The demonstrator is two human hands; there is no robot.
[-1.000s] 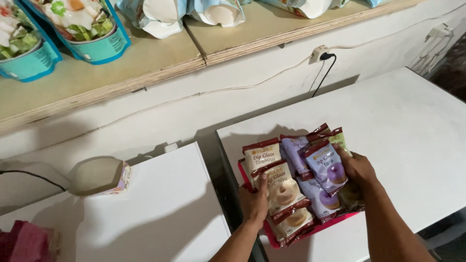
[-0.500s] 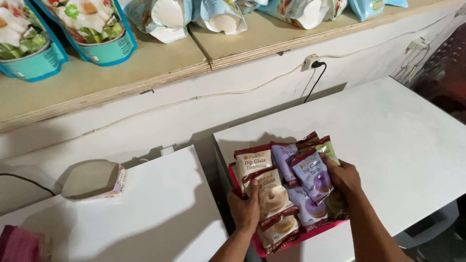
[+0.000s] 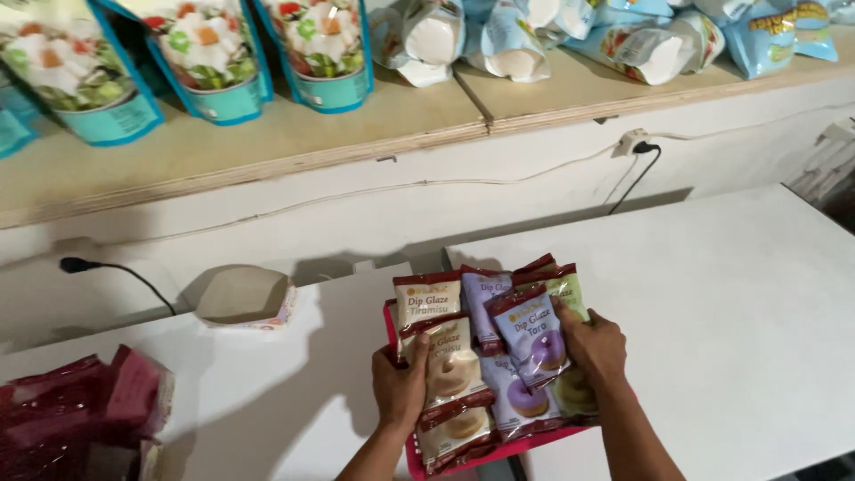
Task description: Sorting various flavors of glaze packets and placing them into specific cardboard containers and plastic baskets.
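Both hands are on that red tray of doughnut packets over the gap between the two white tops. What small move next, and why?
Probably slide the red tray right, fully onto the right white top. It hangs over the gap between the tops, carried by the left hand at its left edge and the right hand on the doughnut packets, which stand loosely stacked and could tip.

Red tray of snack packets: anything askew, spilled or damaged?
Nothing spilled or torn. The packets overlap loosely and fan at differing tilts in the red tray, which bridges the gap between two white tables. The left hand and right hand grip its sides.
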